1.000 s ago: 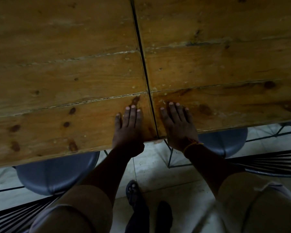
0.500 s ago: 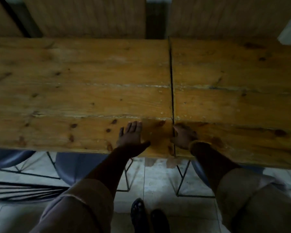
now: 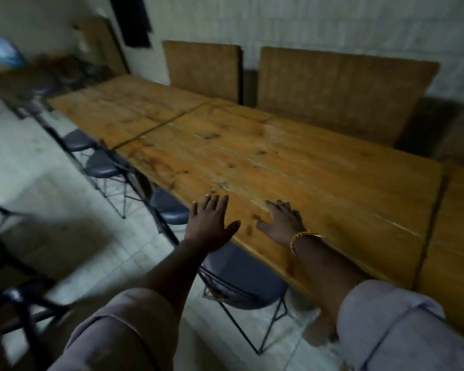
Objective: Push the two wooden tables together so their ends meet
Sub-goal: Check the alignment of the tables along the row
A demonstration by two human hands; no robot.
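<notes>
I saw the left hand [image 3: 210, 223] open, fingers spread, at the near edge of the middle long brown plank-topped wooden table [image 3: 292, 167]; the right hand [image 3: 281, 223], multicoloured bracelet [image 3: 302, 238] on its wrist, lay open and flat on it. That table butted a second wooden table [image 3: 123, 111] at its far end, thin dark seam between; dark round-seated metal stools [image 3: 103, 166] stood tucked alongside.

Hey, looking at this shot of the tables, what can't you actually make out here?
- Head view: right-hand table cut off by the frame edge.
- Left hand: contact with the middle table unclear.
- Far table and wall items blurred.
- Table legs hidden beneath the tops.
</notes>
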